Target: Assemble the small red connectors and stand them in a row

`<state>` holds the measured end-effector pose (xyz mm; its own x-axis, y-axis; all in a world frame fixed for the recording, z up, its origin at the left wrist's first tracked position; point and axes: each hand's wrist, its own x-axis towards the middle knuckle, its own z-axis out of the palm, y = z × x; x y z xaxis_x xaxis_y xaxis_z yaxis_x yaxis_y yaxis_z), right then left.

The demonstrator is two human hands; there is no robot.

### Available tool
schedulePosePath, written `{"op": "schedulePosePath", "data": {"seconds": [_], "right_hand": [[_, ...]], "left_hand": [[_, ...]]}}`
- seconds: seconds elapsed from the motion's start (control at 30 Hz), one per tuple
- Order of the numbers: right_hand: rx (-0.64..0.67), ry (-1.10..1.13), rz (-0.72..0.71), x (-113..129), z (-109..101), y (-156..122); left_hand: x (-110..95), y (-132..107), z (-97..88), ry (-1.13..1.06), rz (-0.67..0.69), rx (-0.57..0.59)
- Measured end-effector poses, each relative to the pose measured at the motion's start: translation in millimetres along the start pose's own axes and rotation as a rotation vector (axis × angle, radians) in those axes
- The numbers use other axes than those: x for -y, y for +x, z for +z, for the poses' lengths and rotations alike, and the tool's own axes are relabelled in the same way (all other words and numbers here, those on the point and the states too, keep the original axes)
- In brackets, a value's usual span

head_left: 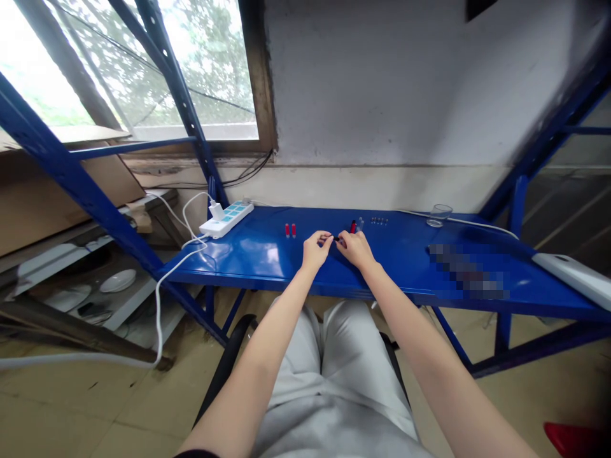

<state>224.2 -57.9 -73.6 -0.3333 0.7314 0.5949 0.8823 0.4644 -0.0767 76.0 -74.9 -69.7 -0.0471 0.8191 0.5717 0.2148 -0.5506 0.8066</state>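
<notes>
My left hand [316, 249] and my right hand [356, 248] meet over the front part of the blue table [258, 254]. Between their closed fingertips is a small black piece [336, 239], mostly covered, its kind too small to make out. Just behind my right hand stand a small red tube with a dark top [353, 226] and a clear tube [361, 223]. To the left of my hands, two small red tubes with clear lower ends [290, 230] stand upright side by side. Several tiny pieces [379, 221] sit in a row farther back on the right.
A white power strip [227, 219] with a plugged-in cable lies at the table's left end. At the back right is a clear glass [438, 215]. A blurred-out object [468, 272] and a white device [575, 275] lie on the right. Blue frame posts rise on both sides.
</notes>
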Motion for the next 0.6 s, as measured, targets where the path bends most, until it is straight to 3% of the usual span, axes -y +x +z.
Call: {"op": "schedulePosePath", "data": {"seconds": [0.27, 0.6], "right_hand": [[-0.058, 0.25, 0.14, -7.1, 6.9, -1.5], [-0.043, 0.261, 0.111, -3.9, 3.9, -1.8]], "left_hand": [[5.5, 0.6, 0.3, 0.014, -0.009, 0.049], [8.4, 0.6, -0.6, -0.023, -0.084, 0.096]]}}
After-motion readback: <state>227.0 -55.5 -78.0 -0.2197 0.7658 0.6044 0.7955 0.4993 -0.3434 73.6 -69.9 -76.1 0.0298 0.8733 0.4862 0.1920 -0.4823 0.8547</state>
